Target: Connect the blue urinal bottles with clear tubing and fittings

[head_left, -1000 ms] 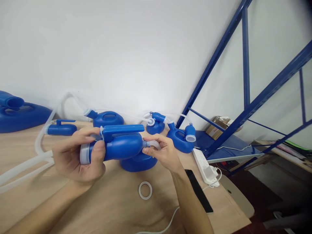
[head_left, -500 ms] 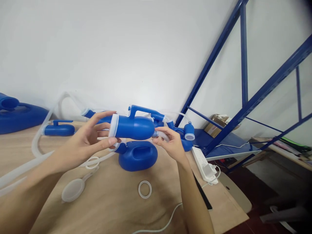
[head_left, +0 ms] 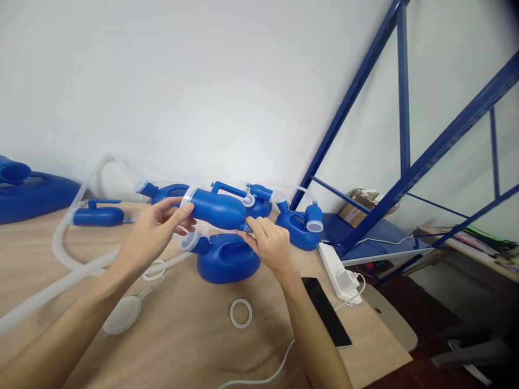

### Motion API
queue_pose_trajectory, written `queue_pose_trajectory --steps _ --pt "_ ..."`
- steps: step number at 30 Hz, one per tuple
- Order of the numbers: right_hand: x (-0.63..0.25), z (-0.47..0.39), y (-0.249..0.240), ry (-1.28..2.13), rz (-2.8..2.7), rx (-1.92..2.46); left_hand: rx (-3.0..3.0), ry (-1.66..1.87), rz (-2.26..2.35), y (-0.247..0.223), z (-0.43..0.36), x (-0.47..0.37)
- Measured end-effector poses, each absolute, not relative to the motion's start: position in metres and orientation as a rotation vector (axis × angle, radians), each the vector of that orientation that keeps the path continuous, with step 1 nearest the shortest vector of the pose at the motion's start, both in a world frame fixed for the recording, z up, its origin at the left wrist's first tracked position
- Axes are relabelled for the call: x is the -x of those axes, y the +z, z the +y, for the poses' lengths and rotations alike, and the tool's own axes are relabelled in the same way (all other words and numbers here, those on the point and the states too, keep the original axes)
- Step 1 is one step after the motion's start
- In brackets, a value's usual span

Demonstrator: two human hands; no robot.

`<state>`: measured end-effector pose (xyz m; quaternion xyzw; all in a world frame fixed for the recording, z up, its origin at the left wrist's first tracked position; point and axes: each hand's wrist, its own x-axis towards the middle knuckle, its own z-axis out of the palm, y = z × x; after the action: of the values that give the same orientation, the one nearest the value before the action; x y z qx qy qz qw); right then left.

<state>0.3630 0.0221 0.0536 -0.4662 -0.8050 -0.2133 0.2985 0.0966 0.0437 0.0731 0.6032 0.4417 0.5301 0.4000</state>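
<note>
Left-hand grip [head_left: 166, 220] has the blue cup [head_left: 219, 209] by its white rim [head_left: 188, 195]; right-hand grip [head_left: 270, 244] pinches the narrow tip [head_left: 246, 227] opposite. Cup's off the bench [head_left: 190, 348], handle [head_left: 231, 188] up, tip end slightly lower. Jug [head_left: 229, 265] sits just below it in view. Ring [head_left: 240, 324] lies in front, lid [head_left: 122, 315] left of that. Phone [head_left: 326, 312] and power strip [head_left: 333, 270] on the right.
</note>
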Motion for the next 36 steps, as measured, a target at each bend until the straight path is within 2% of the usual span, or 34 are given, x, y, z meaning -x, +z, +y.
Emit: queue_pose_trajectory --steps 6,12,21,31,36 --pt "-0.368 0.016 0.062 -0.511 -1.954 1.429 -2.025 1.151 1.168 0.048 0.055 -0.100" --pt "-0.364 0.016 0.067 -0.091 -1.943 1.568 -2.579 0.644 1.266 0.016 0.074 -0.102" --pt "-0.344 0.034 0.051 0.284 -1.951 1.728 -2.703 0.592 1.355 0.005 0.074 -0.105" --pt "-0.343 0.012 0.069 0.644 -2.007 1.751 -2.563 0.390 1.657 0.030 0.058 -0.118" --pt "-0.345 0.002 0.076 0.633 -2.089 1.723 -2.551 0.404 1.709 0.027 0.057 -0.119"
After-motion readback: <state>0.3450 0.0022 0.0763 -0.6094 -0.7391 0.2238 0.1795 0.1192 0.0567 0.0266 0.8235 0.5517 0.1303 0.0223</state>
